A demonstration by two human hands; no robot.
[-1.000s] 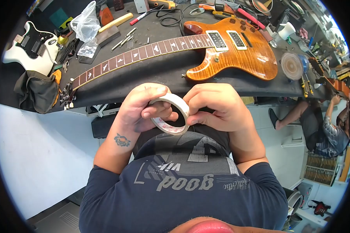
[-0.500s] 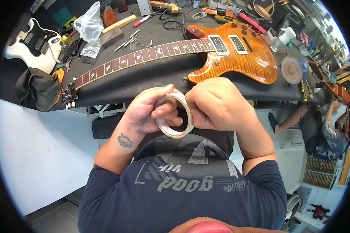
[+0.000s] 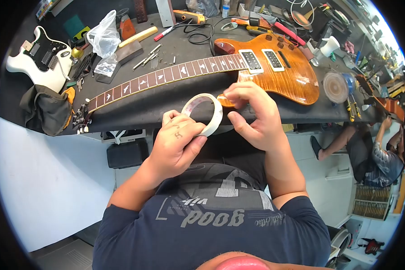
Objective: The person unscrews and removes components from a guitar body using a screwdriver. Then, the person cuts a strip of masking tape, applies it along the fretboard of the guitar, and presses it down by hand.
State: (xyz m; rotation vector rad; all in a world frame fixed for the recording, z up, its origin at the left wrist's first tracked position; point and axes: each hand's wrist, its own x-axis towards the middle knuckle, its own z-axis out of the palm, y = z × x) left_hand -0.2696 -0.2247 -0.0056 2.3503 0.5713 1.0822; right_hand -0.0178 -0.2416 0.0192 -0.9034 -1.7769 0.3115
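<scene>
My left hand (image 3: 177, 141) grips a roll of pale masking tape (image 3: 216, 118) by its lower left side, with the ring standing up from the fingers. Just right of the roll is my right hand (image 3: 254, 112), its thumb and fingers apart and nothing visible between them. Behind both hands an amber electric guitar (image 3: 297, 81) lies on the dark workbench (image 3: 135, 108), its neck stretching to the left. The right hand hides part of the guitar's lower edge.
A white guitar (image 3: 54, 78) lies at the far left beside a dark cloth (image 3: 42, 110). Plastic bags, small metal tools, a red marker and cables lie behind the neck. Pliers (image 3: 354, 110) rest at the right edge. Another person (image 3: 382, 164) sits at the far right.
My left hand has turned over, now showing its back, and holds the roll higher up. My right hand has come off the roll and opened.
</scene>
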